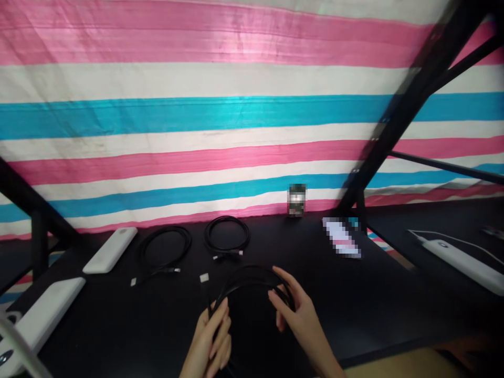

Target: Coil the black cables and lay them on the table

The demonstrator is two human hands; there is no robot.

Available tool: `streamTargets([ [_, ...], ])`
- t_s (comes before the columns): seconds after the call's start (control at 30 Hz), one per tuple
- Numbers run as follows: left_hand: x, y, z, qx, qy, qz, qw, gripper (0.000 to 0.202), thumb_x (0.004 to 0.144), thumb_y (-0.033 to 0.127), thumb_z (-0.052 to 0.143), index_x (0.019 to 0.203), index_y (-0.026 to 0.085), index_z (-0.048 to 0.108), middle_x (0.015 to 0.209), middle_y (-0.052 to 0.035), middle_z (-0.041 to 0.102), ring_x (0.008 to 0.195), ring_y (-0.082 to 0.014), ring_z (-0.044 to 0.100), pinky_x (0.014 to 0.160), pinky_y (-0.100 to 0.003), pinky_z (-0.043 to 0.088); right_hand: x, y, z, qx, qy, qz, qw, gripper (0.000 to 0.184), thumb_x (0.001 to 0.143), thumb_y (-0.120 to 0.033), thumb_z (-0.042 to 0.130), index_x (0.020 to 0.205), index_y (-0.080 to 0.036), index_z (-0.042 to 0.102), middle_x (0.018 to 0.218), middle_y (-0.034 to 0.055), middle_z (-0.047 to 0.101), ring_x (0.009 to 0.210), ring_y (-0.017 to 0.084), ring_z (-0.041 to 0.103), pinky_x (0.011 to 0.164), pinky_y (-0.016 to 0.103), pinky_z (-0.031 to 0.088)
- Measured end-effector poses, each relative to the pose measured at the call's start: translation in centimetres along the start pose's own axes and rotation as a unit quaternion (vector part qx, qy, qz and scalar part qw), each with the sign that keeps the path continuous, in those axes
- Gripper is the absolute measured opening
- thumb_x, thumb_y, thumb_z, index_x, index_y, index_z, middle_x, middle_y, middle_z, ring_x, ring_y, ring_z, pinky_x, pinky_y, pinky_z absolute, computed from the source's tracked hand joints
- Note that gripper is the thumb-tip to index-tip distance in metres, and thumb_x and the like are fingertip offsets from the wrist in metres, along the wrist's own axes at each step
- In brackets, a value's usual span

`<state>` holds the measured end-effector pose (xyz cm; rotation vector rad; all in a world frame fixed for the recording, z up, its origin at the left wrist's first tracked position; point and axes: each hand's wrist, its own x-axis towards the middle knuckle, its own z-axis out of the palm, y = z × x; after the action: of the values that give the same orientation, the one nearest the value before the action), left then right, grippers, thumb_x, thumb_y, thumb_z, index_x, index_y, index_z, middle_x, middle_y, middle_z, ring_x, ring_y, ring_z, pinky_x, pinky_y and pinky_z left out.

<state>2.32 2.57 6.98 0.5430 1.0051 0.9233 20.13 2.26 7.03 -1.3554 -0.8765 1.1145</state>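
Note:
A black cable (246, 283) is bent into a loop between my two hands, just above the black table. My left hand (214, 338) is closed round one side of the loop, and a pale plug (203, 277) sticks out beyond its fingers. On the other side, my right hand (295, 310) curls its thumb and fingers about the cable. Behind my hands lie two more coiled black cables, one (227, 234) in the middle and another (165, 249) to its left, each with its plug ends toward me.
Two white power strips or similar long blocks, one far (111, 251) and one near (47, 315), lie at left. A blurred-out card (342, 238) and small dark item (296, 200) are at the back. Black frame bars (409, 115) and a striped sheet (197, 115) stand behind.

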Motion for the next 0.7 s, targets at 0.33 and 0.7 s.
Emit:
streamTargets([
  [0.33,-1.0,-0.5,-0.8,0.060,-0.085,-0.013,0.994,0.035,0.076,0.051,0.057,0.073,0.017,0.050,0.035,0.0117,0.036,0.023,-0.0016,0.031,0.033,-0.016,0.020,-1.6,-1.5,0.1,-0.096,-0.025,-0.027,0.995,0.043,0.072,-0.051,0.063,0.097,-0.015,0.065,0.051,-0.0067,0.042,0.028,0.003,0.031,0.025,0.017,0.021],
  [0.7,-0.9,-0.1,-1.0,0.070,-0.014,-0.014,0.997,0.057,0.063,0.054,0.069,0.101,0.017,0.046,0.033,0.0175,0.026,0.026,0.0004,0.014,0.035,-0.017,0.006,-1.2,-1.2,1.4,-0.174,-0.076,-0.027,0.981,0.041,0.080,-0.052,0.052,0.058,-0.018,0.055,0.038,-0.0067,0.035,0.029,0.006,0.035,0.030,0.018,0.022],
])
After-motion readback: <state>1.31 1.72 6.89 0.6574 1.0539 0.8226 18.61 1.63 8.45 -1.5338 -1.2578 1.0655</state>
